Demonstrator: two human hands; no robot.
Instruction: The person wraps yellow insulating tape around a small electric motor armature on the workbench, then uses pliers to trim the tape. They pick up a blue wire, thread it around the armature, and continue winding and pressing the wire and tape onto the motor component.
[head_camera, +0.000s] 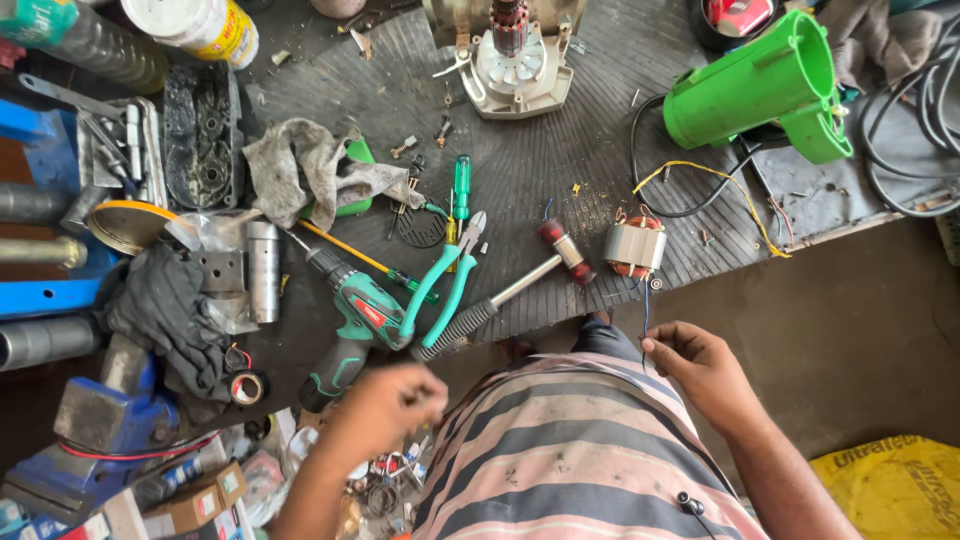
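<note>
Soft, even daylight with weak shadows; the left hand is motion-blurred, and edges bow from wide-angle distortion.

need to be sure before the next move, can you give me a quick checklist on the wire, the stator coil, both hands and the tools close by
1. Right hand pinching the thin blue wire: ok, fingertips closed on its lower end.
2. Wire runs up to the stator coil: ok as a line; the joint at the coil is too small to judge, cannot tell.
3. Stator coil resting on the ribbed mat: ok, near the mat's front edge.
4. Left hand free: cannot tell, it is blurred and the fingers are curled.
5. Teal-handled pliers near the hands: ok, lying on the mat between the cordless drill and the hammer.
</note>
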